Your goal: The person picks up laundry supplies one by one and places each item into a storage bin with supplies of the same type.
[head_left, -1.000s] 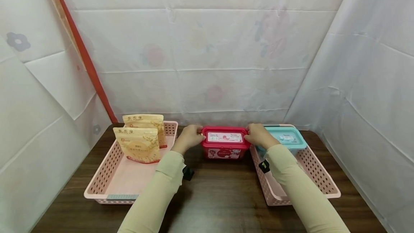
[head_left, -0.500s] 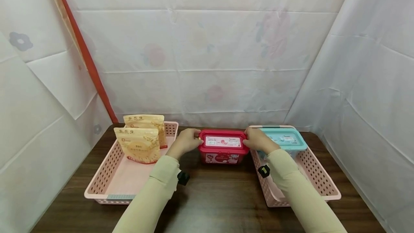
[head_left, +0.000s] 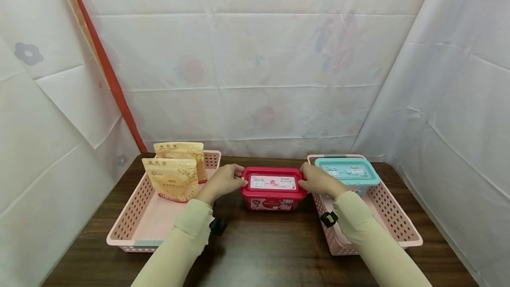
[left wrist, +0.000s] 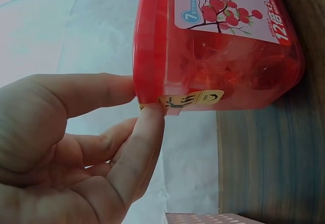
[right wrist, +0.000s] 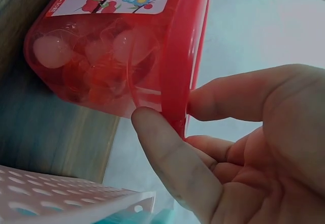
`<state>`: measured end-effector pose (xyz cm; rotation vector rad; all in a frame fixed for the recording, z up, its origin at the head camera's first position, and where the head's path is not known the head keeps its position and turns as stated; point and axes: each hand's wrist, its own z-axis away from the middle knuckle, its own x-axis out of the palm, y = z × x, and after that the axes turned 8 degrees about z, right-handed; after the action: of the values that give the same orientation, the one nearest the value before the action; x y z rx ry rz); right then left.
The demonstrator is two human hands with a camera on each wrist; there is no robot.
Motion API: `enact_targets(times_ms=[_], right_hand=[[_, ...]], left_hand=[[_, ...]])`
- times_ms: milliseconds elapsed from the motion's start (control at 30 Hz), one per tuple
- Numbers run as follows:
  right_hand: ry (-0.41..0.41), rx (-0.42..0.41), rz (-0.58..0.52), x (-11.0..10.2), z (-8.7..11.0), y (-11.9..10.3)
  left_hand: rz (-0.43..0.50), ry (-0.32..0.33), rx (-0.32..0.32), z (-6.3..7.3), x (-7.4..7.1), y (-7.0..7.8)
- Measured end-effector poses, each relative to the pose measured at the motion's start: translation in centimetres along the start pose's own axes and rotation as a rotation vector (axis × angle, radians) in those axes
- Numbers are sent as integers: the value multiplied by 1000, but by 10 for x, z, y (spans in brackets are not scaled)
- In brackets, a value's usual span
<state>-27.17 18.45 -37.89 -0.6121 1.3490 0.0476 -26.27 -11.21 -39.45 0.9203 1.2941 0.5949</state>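
Note:
A red translucent plastic tub (head_left: 274, 188) with a red lid sits between my two hands at the middle of the dark wooden table (head_left: 275, 242). Round shapes show through its wall in both wrist views, below a label with red berries. My left hand (head_left: 224, 182) pinches the lid's left end, thumb (left wrist: 101, 93) on the lid and fingertips at the rim beside a yellow sticker (left wrist: 195, 99). At the right end my right hand (head_left: 318, 180) pinches the rim the same way. Whether the tub's base touches the table, I cannot tell.
On the left, a pink perforated basket (head_left: 129, 216) holds two upright yellow pouches (head_left: 175, 180). A second pink basket (head_left: 392, 214) stands close on the right, with a light-blue lidded tub (head_left: 350, 169) at its back. White patterned sheets (head_left: 247, 65) hang behind and beside the table.
The red tub has come toward me and slightly left, with both hands holding its ends throughout. The baskets, pouches and blue tub have stayed in place.

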Motion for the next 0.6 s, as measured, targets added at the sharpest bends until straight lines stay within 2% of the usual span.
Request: enact_targets(times_ms=[200,400,600], right_hand=[[13,-60,-12,3,8,-4],[13,-46,-34,5,17,-6],[-2,-60,-39,11,25,-8]], left_hand=[[-43,-29,33,10,-3,-1],[-92,-56,105,20,-5,1],[-84,-52,100,36,-4,2]])
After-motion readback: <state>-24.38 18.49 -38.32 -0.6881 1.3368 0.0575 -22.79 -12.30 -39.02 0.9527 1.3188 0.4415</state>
